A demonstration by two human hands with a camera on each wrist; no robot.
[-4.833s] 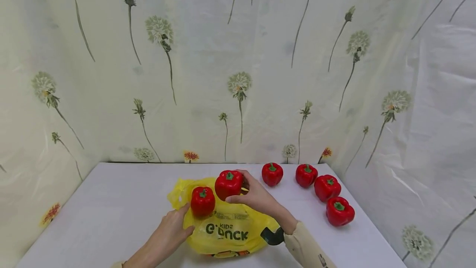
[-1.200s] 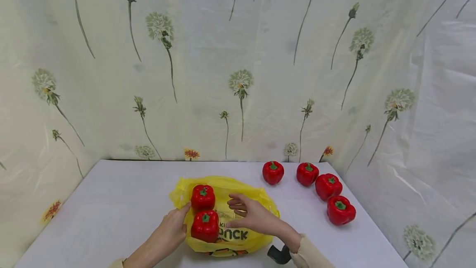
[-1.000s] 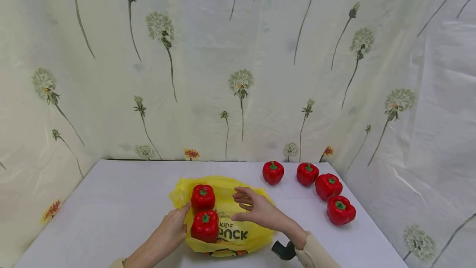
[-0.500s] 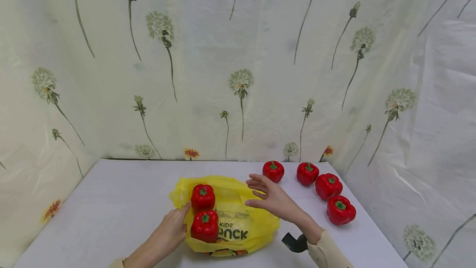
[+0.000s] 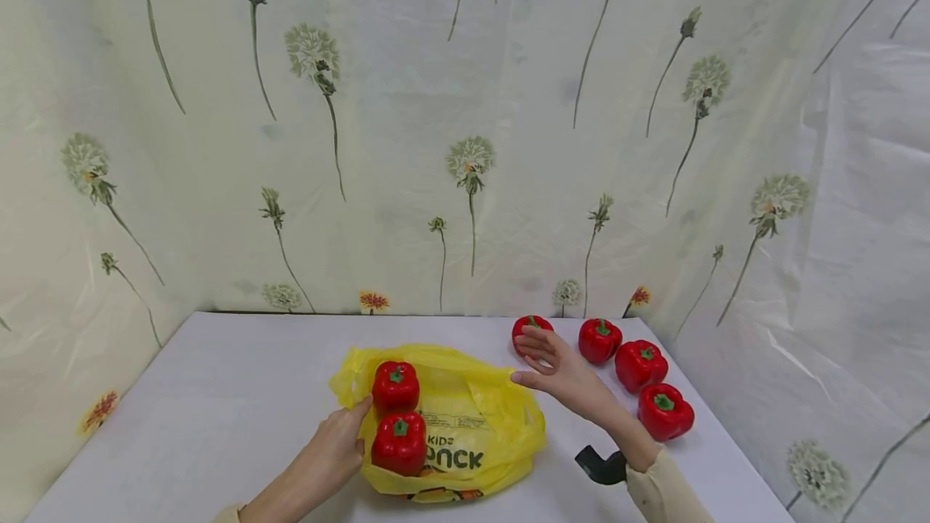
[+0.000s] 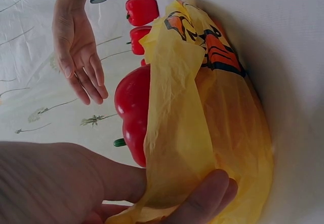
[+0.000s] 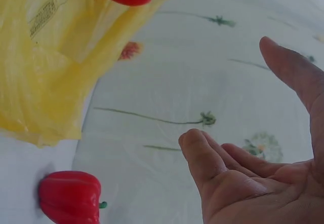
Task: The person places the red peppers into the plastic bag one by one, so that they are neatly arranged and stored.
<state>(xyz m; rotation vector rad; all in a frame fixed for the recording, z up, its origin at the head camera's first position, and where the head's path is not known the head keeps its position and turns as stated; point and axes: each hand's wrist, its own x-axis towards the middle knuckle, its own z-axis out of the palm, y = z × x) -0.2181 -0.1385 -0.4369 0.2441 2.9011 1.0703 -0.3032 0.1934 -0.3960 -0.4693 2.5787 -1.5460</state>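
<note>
Head view: around the middle of a white desk (image 5: pixel 240 394) lies a yellow plastic bag (image 5: pixel 501 426), with two red bell peppers (image 5: pixel 399 444) in its left side. Four loose peppers (image 5: pixel 664 412) stand outside, one by the back edge and three along the right edge. The right hand (image 5: pixel 563 374), empty, fingers apart, has just moved from over the bag towards the back-edge pepper, so the second pepper's placing looks finished.

Left wrist view: the left hand (image 6: pixel 91 176) pinches the bag's rim beside a pepper.

Right wrist view: the right hand holds nothing; a loose pepper lies apart from it.
</note>
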